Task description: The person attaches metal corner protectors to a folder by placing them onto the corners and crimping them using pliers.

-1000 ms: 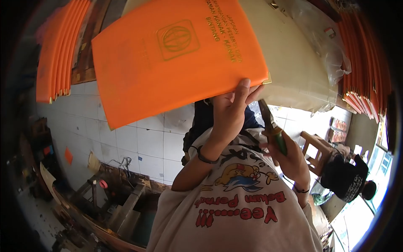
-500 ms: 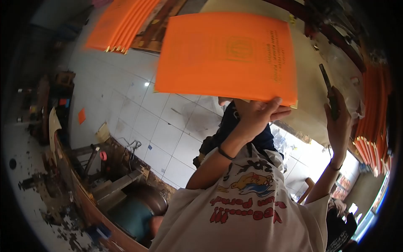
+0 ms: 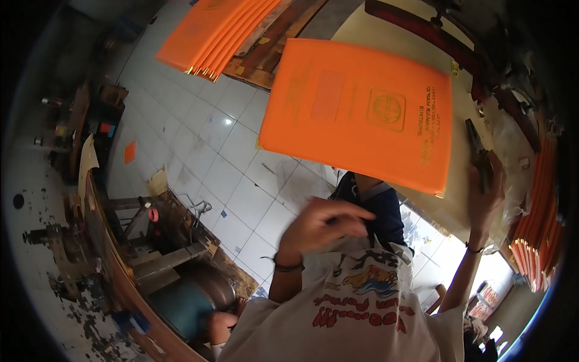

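Observation:
An orange folder [image 3: 356, 114] with gold lettering, a round emblem and gold corner pieces lies flat on the beige-topped table [image 3: 386, 36], its near side reaching past the edge. My left hand [image 3: 322, 226] is below the folder, apart from it and blurred, with nothing visible in it and its fingers partly spread. To the right of the folder, my right hand [image 3: 490, 187] is wrapped around green-handled pliers [image 3: 477, 148], whose dark jaws point up and away.
Stacked orange folders [image 3: 220, 36] lie at the upper left, and more folders [image 3: 537, 223] stand at the right. A dark red metal bar [image 3: 416, 24] crosses the far side. Wooden frames and a green drum [image 3: 181, 308] sit lower left, near another person's limb [image 3: 220, 326].
My left hand has let go of the folder and drawn back toward my shirt. The folder has come down onto the table. My right hand still holds the pliers, now right of the folder.

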Available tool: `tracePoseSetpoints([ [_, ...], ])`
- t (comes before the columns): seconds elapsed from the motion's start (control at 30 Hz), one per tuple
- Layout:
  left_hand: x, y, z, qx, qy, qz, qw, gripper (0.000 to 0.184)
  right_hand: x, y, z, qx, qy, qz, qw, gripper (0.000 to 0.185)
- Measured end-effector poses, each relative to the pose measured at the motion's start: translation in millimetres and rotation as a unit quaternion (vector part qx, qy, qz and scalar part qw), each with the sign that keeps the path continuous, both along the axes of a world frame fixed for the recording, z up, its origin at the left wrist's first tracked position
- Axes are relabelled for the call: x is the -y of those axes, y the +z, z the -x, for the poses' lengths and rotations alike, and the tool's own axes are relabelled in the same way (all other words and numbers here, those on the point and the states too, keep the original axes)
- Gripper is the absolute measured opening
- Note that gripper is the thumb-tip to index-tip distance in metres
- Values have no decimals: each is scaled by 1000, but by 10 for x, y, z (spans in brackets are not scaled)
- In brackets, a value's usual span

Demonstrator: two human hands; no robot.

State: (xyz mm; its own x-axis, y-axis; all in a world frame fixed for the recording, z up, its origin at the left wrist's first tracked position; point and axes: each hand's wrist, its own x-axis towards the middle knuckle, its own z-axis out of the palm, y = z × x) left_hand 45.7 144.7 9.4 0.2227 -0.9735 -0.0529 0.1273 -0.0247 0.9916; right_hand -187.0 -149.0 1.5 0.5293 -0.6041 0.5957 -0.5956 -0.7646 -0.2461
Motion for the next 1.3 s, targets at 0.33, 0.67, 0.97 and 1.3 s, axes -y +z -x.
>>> tracePoseSetpoints([
  [0.33,-394,-558,-1117,293,447,8,845,40,-36,-69,64,76,-64,-53,994,15],
  [0.67,-426,-655,-1180,287,469,13,836,36,-50,-15,-43,69,-11,39,997,7],
  [0.97,-389,-739,-1171,238,479,13,845,32,-162,102,38,51,70,77,993,8],
  [1.3,-97,-537,-1089,242,496,-65,831,42,-500,64,37,486,371,-479,630,78],
])
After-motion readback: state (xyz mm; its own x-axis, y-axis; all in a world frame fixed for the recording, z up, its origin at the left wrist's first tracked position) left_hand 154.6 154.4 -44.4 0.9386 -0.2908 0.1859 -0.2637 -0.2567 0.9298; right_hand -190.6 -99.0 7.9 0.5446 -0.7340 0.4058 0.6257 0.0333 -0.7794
